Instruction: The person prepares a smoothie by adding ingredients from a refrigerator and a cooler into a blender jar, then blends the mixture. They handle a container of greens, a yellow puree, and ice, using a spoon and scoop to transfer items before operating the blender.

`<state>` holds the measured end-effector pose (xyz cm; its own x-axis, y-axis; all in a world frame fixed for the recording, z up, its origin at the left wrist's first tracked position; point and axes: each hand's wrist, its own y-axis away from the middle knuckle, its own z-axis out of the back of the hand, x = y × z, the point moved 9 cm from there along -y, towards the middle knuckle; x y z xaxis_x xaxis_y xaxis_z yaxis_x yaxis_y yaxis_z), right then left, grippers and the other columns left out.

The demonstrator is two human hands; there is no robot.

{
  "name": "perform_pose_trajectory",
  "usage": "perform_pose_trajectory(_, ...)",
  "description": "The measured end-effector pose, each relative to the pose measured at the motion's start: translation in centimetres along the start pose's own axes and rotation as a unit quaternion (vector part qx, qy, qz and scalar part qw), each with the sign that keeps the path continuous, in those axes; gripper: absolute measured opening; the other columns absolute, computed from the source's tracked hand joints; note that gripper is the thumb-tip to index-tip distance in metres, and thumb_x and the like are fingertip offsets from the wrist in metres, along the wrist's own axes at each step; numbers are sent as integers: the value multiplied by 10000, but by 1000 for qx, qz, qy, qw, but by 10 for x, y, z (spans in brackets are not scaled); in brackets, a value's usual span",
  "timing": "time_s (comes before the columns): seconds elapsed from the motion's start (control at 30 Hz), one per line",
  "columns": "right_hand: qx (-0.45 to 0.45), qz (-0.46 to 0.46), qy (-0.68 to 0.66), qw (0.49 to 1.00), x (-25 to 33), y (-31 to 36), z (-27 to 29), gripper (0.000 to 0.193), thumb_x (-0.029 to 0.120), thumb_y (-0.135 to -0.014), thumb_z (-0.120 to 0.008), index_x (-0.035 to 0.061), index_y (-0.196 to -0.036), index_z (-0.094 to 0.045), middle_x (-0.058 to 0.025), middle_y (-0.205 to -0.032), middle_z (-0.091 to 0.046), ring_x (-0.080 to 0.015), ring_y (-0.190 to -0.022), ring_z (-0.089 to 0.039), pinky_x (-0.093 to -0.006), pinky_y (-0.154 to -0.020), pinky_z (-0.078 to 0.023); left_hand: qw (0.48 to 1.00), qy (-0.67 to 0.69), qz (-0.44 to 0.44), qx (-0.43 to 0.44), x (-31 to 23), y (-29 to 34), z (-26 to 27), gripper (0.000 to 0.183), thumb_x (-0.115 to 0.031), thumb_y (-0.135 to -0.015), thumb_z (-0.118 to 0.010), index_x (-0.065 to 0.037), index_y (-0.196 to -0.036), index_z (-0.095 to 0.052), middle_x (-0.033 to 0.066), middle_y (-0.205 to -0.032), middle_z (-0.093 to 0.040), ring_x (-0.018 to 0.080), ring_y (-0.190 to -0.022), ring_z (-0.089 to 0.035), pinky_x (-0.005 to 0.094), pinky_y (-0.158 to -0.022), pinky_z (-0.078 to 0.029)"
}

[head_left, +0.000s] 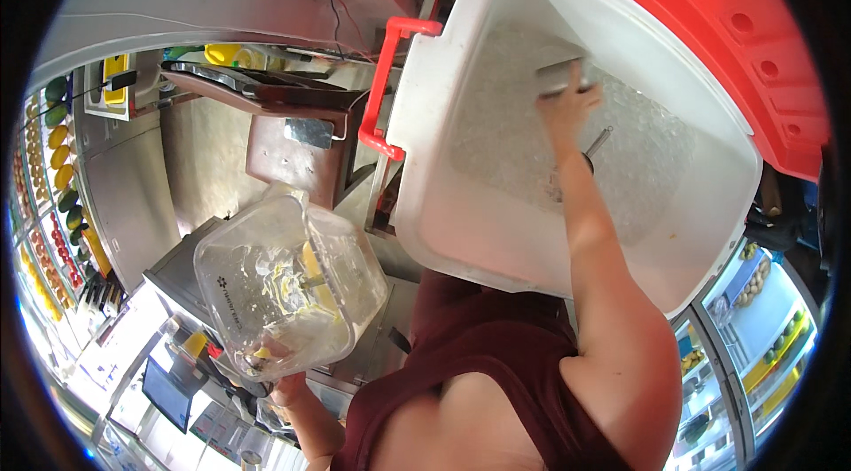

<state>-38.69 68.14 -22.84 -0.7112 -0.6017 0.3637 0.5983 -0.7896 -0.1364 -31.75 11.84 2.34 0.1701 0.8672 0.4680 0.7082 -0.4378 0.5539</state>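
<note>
The left hand (285,389) grips the lower edge of a clear, squarish, rigid plastic container (239,294), its fingers partly hidden, so I cannot tell how tightly they close; the right hand (570,103) has its fingers bent in a narrow grip on a flat grey metal utensil (560,68), blurred, inside a large white plastic tub (434,161) with rounded corners.

Far left of the tub, multicoloured round and oval produce (62,156) sits in rows on bright shelving. Nearer, at the tub's lower left, the clear container hangs tilted and apart from it. Its smooth see-through walls bear dark printing, and inside cling creamy, pale-yellow smears, with a longer yellow strip (321,274) toward the side nearer the tub. Beyond the container, left of the tub, stands a chair with a smooth brown padded seat (288,165).

On the tub's left rim is an angular red plastic handle (383,90). Within its smooth, sloping walls lies a bed of clear, grainy ice (505,116); the right hand and the metal utensil are over its upper middle part. Just right of the right forearm, a slim metal handle (600,141) slants over the ice, its lower end partly hidden by the arm. Along the tub's upper right edge runs a broad, glossy red plastic lid (709,19) with round recesses.
</note>
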Motion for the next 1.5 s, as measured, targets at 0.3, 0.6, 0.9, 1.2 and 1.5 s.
perform_pose_trajectory(0.3, 372, 78, 57, 923, 56, 82, -103, 947, 281, -483, -779, 210, -1296, -299, -277, -1233, -241, -474, -1137, -256, -456, -861, -399, 642, -723, -199, 161, 10, 13, -39, 536, -70, -774, -506, -117, -1288, -362, 90, -1296, -394, 282, -1190, -362, 467, -976, -286)
perform_pose_trajectory(0.6, 612, 59, -214, 759, 62, 144, -65, 892, 332, -566, -749, 184, -1329, -311, -209, -1217, -359, -334, -1092, -420, -438, -816, -444, 521, -809, -220, 162, 54, 7, -51, 645, 85, -668, -500, -119, -1269, -384, 88, -1266, -413, 236, -1136, -428, 371, -796, -401)
perform_pose_trajectory(0.9, 584, -116, -565, 572, 64, 87, 114, 826, 283, -657, -708, 144, -1350, -280, -106, -1159, -451, -204, -1037, -463, -316, -763, -471, 394, -877, -275, 0, 142, -38, -78, 424, -112, -563, -703, 4, -934, -534, -4, -698, -526, 62, -560, -475, 187, -483, -360)
perform_pose_trajectory(1.2, 147, 258, -482, 824, 123, -38, 410, 960, 197, -458, -827, 132, -1299, -369, -102, -1229, -361, -234, -1097, -428, -363, -835, -473, 335, -923, -109, 152, 293, -101, -84, 146, -90, -600, -671, -6, -654, -565, -44, -604, -524, 33, -554, -462, 203, -504, -383)
perform_pose_trajectory(1.5, -81, 528, -311, 786, 164, 11, 458, 845, 95, -367, -821, 212, -1147, -517, -146, -1213, -332, -339, -1105, -412, -399, -817, -479, 323, -907, -100, 251, 314, -127, -67, 165, -91, -584, -677, -15, -592, -531, -25, -534, -493, 43, -499, -440, 210, -466, -349)
